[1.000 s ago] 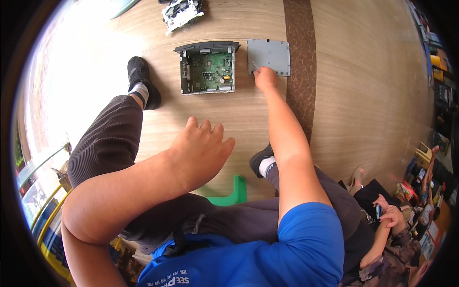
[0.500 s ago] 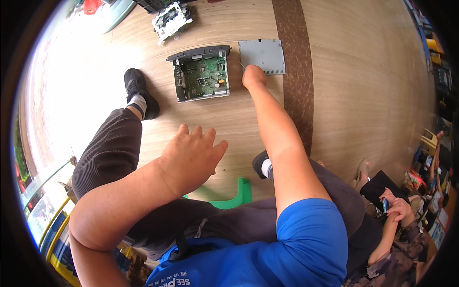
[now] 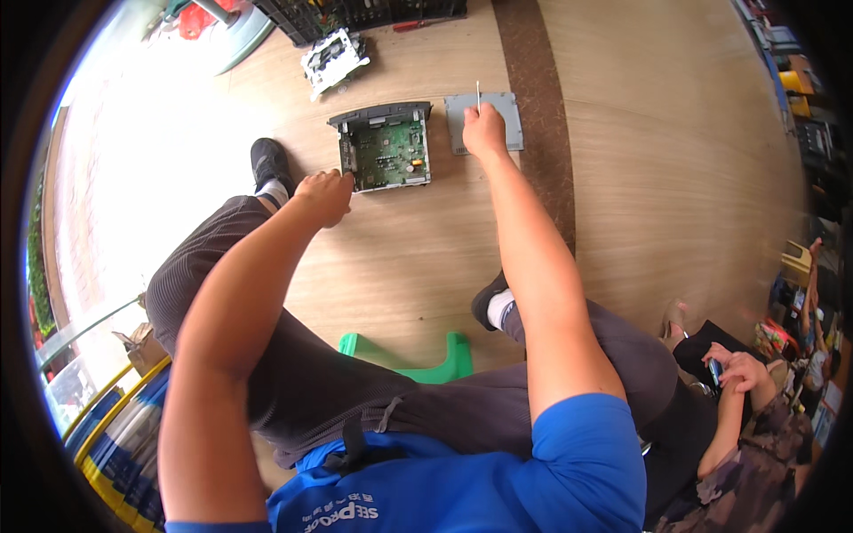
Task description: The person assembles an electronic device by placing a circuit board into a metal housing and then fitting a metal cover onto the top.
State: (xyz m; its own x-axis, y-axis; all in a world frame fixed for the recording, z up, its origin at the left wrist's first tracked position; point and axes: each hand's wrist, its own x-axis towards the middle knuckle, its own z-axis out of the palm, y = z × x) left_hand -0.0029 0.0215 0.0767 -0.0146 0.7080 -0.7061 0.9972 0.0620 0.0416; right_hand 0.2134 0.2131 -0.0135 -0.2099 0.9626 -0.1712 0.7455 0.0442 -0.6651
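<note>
My right hand (image 3: 482, 131) is closed on a thin, pale rod-like tool (image 3: 478, 92), upright in the picture, over a flat grey metal cover (image 3: 505, 133). My left hand (image 3: 322, 197) is at the near left corner of an open electronic unit (image 3: 382, 151) with a dark front panel (image 3: 380, 113) and a green circuit board inside; its fingers are bent down, their tips hidden, and I cannot tell if they touch it. A white and black mechanism (image 3: 334, 62) lies behind the unit.
A black crate (image 3: 391, 11), red screwdriver (image 3: 410, 26) and round stand base (image 3: 233, 44) are at the back. A green plastic stool (image 3: 426, 373) is by my legs. A seated person's hands (image 3: 742, 373) hold a phone at right; stacked items (image 3: 124, 426) stand at left.
My left hand has moved up from low in the picture to the unit's corner. My right hand's tool has swung from slanting to upright. The view has shifted slightly, bringing the crate into sight.
</note>
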